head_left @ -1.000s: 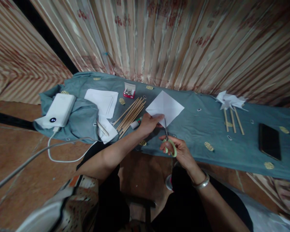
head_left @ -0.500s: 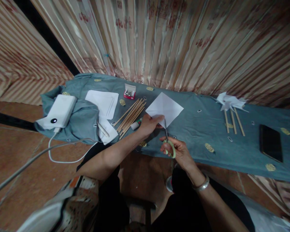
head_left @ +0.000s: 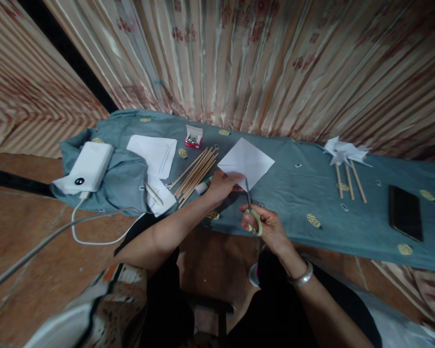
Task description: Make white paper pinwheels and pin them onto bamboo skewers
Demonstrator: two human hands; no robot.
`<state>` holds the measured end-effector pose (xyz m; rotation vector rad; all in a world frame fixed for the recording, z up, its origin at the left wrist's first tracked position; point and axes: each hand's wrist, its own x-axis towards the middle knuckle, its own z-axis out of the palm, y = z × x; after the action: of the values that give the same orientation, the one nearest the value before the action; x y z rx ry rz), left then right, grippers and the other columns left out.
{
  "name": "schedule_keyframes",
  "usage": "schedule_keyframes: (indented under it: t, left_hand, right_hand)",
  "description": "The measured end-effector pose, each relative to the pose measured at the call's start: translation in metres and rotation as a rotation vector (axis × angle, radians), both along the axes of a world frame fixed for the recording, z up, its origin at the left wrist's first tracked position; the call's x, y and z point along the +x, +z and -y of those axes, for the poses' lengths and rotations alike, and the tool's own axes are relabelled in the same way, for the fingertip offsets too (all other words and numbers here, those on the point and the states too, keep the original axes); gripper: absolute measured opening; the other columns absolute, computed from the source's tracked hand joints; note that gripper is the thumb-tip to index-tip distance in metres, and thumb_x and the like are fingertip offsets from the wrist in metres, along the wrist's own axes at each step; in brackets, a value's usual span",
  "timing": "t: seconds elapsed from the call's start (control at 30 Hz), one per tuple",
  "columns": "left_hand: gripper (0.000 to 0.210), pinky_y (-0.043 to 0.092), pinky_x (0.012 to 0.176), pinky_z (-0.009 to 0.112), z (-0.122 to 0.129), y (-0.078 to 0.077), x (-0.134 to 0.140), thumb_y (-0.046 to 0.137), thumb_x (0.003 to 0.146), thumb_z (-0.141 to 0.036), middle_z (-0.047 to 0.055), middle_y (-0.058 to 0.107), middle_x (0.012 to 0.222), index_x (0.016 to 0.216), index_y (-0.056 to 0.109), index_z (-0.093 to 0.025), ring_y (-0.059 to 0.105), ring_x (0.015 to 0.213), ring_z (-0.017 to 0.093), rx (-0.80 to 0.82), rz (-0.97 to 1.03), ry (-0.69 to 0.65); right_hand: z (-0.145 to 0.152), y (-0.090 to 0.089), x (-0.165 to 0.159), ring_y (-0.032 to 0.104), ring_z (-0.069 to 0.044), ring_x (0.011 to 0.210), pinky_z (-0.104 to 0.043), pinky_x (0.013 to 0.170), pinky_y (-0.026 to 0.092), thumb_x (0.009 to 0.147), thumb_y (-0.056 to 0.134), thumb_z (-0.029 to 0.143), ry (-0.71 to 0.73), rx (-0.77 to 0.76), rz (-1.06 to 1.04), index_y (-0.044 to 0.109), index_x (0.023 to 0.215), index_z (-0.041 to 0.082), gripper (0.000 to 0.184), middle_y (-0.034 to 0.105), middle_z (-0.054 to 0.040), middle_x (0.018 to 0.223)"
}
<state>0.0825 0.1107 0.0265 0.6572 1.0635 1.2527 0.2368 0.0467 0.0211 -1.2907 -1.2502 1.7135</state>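
Note:
A square white sheet of paper [head_left: 252,157] is turned like a diamond, with a crease and a slit near its left corner. My left hand [head_left: 223,186] pinches its lower left edge, thumb on top. In my right hand [head_left: 266,224] is a pair of scissors [head_left: 255,223] with pale green handles, the fingers through the loops. The blades point away from me and meet the paper at its near corner. Just left of my left hand lie a bundle of thin wooden sticks [head_left: 195,176] and a glue stick [head_left: 203,186], partly hidden by that hand.
A small red box of metal pins [head_left: 193,137] stands open behind the sticks. White paper sheets [head_left: 154,152] and a white power bank [head_left: 90,166] with a cable lie left. Rightward are paper pinwheels [head_left: 342,151] on sticks and a black phone [head_left: 405,212], all on a blue-green cloth [head_left: 293,193].
Almost nothing differs. The whole view has shifted very slightly, and both hands keep their places at the paper and scissors.

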Motion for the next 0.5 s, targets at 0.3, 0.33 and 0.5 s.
schedule_keyframes:
  t: [0.3, 0.33, 0.5]
  left_hand:
    - [0.005, 0.054, 0.052, 0.022, 0.0029, -0.0001, 0.0025, 0.070, 0.066, -0.015, -0.001, 0.067, 0.064, 0.069, 0.067, -0.014, 0.061, 0.055, 0.012, 0.018, -0.011, -0.038]
    - [0.005, 0.054, 0.052, 0.022, 0.0026, -0.0006, 0.0024, 0.070, 0.066, -0.015, 0.000, 0.067, 0.064, 0.069, 0.067, -0.014, 0.062, 0.056, 0.012, 0.024, -0.010, -0.038]
    - [0.007, 0.054, 0.051, 0.022, 0.0015, -0.0027, 0.0017, 0.071, 0.065, -0.015, 0.000, 0.067, 0.064, 0.070, 0.067, -0.014, 0.061, 0.055, 0.011, 0.036, 0.008, -0.037]
  right_hand:
    - [-0.0006, 0.0026, 0.0001, 0.053, -0.009, 0.049, -0.020, 0.043, 0.043, 0.063, 0.079, 0.061, -0.005, 0.033, 0.005, 0.069, 0.080, 0.019, 0.047, 0.064, 0.0003, 0.060]
    - [-0.0007, 0.0024, 0.0001, 0.053, -0.009, 0.049, -0.020, 0.043, 0.043, 0.063, 0.080, 0.061, -0.004, 0.034, 0.006, 0.069, 0.080, 0.019, 0.047, 0.064, 0.0003, 0.060]
    - [-0.0006, 0.0009, 0.0003, 0.053, -0.009, 0.049, -0.020, 0.044, 0.043, 0.063, 0.079, 0.060, -0.009, 0.029, 0.004, 0.069, 0.081, 0.019, 0.046, 0.063, 0.0010, 0.060]
